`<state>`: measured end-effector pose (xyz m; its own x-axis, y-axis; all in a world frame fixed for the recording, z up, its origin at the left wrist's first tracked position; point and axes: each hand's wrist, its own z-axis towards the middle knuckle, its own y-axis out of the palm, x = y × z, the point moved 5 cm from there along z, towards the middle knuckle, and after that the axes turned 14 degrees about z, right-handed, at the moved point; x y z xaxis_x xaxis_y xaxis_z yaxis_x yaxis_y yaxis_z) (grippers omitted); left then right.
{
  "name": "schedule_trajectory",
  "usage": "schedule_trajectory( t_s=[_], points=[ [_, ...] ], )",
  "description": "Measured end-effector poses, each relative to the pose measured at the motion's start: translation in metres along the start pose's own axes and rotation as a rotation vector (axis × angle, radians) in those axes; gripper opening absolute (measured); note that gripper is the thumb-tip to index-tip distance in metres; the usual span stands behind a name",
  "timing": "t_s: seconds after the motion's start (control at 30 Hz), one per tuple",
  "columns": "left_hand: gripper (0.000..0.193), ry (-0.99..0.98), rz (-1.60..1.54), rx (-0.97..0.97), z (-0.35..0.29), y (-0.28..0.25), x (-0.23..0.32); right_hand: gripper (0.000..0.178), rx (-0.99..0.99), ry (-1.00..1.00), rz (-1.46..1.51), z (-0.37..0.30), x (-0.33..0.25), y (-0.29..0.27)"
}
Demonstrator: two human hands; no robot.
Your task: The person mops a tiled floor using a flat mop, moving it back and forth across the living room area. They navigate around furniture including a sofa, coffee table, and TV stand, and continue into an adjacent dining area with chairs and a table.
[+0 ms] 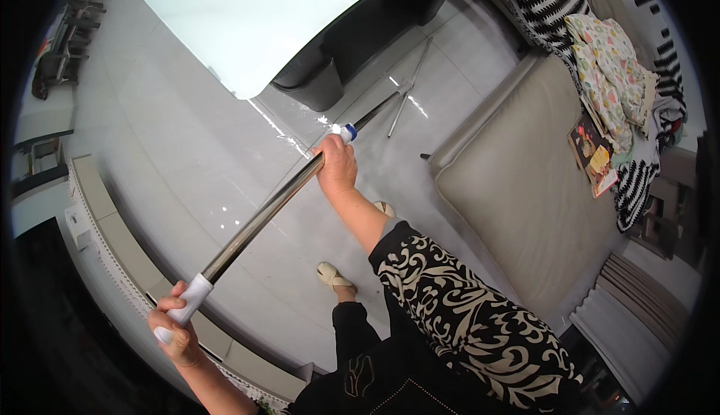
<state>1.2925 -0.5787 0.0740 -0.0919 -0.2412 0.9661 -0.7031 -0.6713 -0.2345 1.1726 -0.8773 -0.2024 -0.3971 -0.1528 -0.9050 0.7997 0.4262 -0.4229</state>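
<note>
The left hand [180, 330] has its fingers curled around the white grip [193, 298] at the near end of the long metal pole [259, 227]. The right hand [337, 167] is closed around the same pole higher up, just below the blue and white collar [345, 131]. The pole slants across in front of the person, over the shiny floor tiles [150, 137]. At the pole's far end, thin bars [396, 115] spread out close to the floor.

Two shoes [330, 274] are on the near side of the pole. On its far side is a big white tabletop [247, 25], with a dark gray bin [319, 89] by its edge. The bin is near the pole's far end, so there is not much room there. To the right of that end, a wide gray-brown seat [517, 182] is in the way too. On it, farther from the pole, are a spotty cloth [607, 70], a black and white blanket [544, 17] and some books [589, 149]. Left of the pole's grip runs a long low cabinet [124, 235].

The right hand hides a bit of the pole, and its fingertips are hard to see. The arm partly covers one shoe. The tabletop is cut off at the top. The bars are too thin to make out well.
</note>
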Motion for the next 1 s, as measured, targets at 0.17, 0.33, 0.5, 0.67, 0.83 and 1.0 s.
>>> schedule_trajectory(
  t_s=[0.17, 0.33, 0.5, 0.67, 0.83, 1.0],
  points=[
    [0.032, 0.059, -0.035, -0.037, -0.017, 0.023, 0.002, 0.011, -0.064, -0.115, -0.084, -0.005, 0.013, -0.032],
    [0.030, -0.094, -0.204, 0.197, -0.047, 0.092, -0.047, 0.011, -0.191, -0.087, -0.227, -0.010, 0.060, -0.064],
    [0.026, -0.123, -0.353, 0.450, -0.115, 0.074, -0.067, 0.010, -0.446, -0.099, -0.342, -0.058, 0.072, -0.025],
    [0.024, -0.232, -0.382, 0.681, -0.205, 0.005, -0.057, 0.015, -0.704, -0.132, -0.420, -0.157, 0.031, 0.032],
    [0.020, -0.362, -0.443, 0.656, -0.274, -0.011, -0.062, 0.015, -0.781, -0.071, -0.508, -0.218, 0.018, 0.046],
    [0.022, -0.255, -0.359, 0.574, -0.265, -0.022, -0.067, 0.014, -0.768, -0.150, -0.576, -0.209, 0.016, 0.048]
  ],
)
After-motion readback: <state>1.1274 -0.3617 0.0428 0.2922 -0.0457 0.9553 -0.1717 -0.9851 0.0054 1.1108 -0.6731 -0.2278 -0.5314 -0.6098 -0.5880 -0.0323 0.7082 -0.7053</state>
